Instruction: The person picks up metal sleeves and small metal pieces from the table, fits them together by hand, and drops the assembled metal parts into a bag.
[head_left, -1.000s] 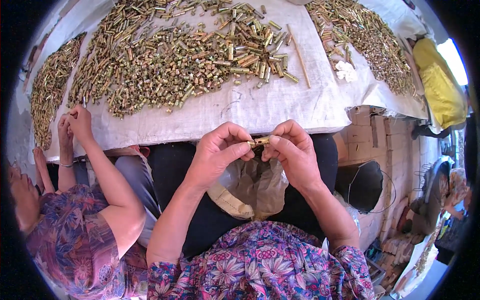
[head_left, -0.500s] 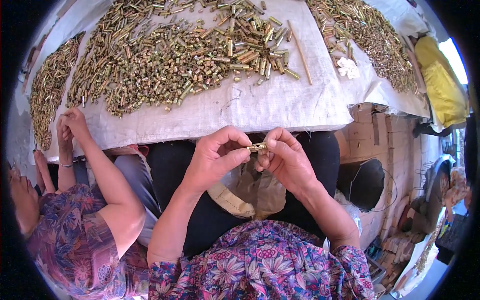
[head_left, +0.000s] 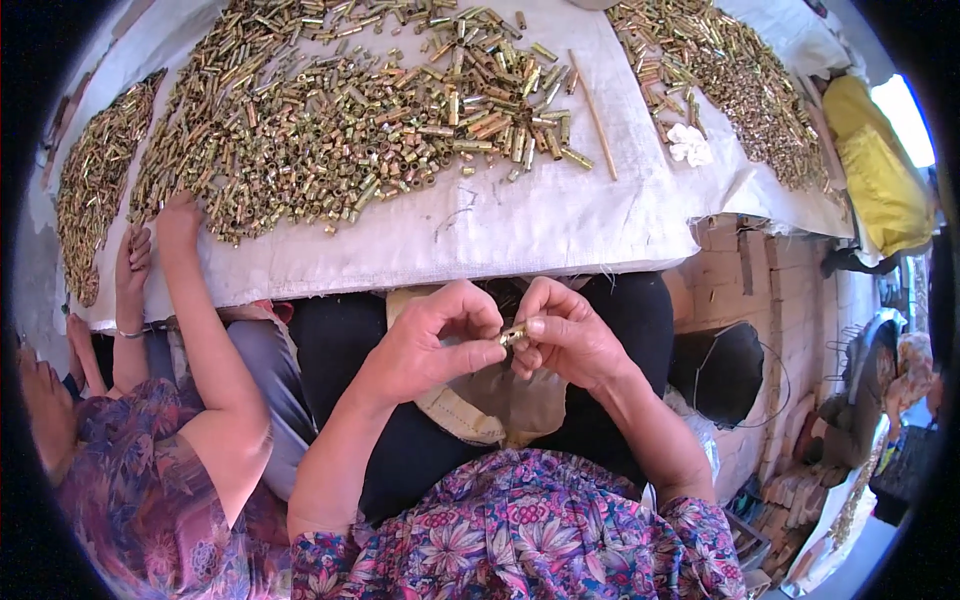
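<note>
Above my lap, just off the table's front edge, a small brass-coloured metal tube (head_left: 514, 336) with a dark opening in its side is between my hands. My right hand (head_left: 570, 335) pinches it between thumb and fingers. My left hand (head_left: 440, 332) has its thumb and forefinger closed at the tube's left end; whether a second small piece is between those fingertips is hidden. On the white woven sheet (head_left: 400, 245) beyond lies a wide heap of similar brass-coloured tubes and short sleeves (head_left: 330, 140).
A thin wooden stick (head_left: 596, 120) and a crumpled white scrap (head_left: 689, 145) lie right of the heap. Another metal heap (head_left: 735, 80) is at far right. A co-worker's hands (head_left: 165, 235) work at left. A black bucket (head_left: 715, 375) stands on the floor at right.
The tube has turned from nearly level to tilted, and sits lower with both my hands. The co-worker's nearer hand has moved up and right to the heap's edge.
</note>
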